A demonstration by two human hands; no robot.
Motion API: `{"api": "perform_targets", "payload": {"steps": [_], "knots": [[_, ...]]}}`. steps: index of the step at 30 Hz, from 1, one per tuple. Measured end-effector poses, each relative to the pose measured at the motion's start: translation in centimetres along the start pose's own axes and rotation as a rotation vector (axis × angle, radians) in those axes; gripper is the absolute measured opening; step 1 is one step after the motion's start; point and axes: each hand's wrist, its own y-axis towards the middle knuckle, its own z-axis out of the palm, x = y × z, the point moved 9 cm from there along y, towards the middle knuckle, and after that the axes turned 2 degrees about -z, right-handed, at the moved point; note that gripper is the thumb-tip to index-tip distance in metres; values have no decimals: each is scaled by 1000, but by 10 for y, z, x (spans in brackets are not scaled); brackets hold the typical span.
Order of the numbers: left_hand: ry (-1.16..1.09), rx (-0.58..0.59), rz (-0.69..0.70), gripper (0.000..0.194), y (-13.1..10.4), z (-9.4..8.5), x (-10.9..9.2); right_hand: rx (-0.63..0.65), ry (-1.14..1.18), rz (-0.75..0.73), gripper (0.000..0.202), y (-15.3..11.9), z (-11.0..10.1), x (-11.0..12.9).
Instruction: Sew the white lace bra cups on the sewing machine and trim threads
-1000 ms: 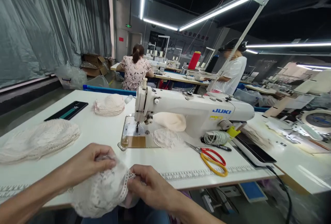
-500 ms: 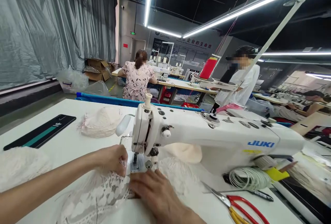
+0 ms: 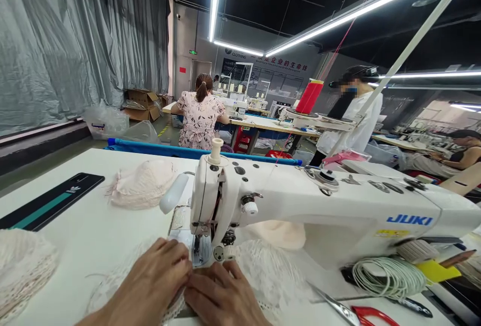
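Both hands are together just in front of the needle area of a white sewing machine (image 3: 285,193). My left hand (image 3: 160,273) is closed on pale lace fabric (image 3: 107,281), its fingertips near the presser foot (image 3: 197,247). Right beside it, my right hand (image 3: 221,293) has its fingers curled over the edge of the same lace, touching the left fingers. The fingertips and the fabric edge between them are largely hidden. More ruffled lace (image 3: 263,271) lies under the machine arm, by a smooth beige cup-shaped piece (image 3: 283,234).
Scissors (image 3: 338,308) with red handles and a coil of pale cord (image 3: 387,277) lie at right. At left are a lace cup (image 3: 141,185), another lace piece (image 3: 24,271) and a black, teal-striped flat object (image 3: 56,200). A seated person (image 3: 201,113) and a standing person (image 3: 363,115) are beyond.
My left hand has come down from beside the needle, from a raised fist holding lace, to meet my right hand. The right hand stays low at the lace. The view has shifted slightly.
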Motion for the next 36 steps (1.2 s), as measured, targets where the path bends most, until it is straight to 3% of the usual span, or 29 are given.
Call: {"api": "perform_targets", "payload": {"steps": [2,6,11,20,24,31,36], "knots": [[-66,39,-31,28,-11,6,-5,57,86,69,27,-1,-5,-10],[-94,67,-99,18,-22,17,4,167,189,196,28,-7,-11,-24],[-41,13,-88,14,-27,21,8,194,152,97,21,-10,-5,-11],[28,53,-113,19,-32,26,5,151,74,32,27,-6,-7,-5],[2,58,-95,24,-31,31,6,64,60,-3,27,-2,-12,0],[-122,-7,-65,18,-12,35,21,-18,-53,29,29,5,-12,-4],[-175,31,-85,24,2,36,27,-44,-84,65,30,4,-9,-10]]}}
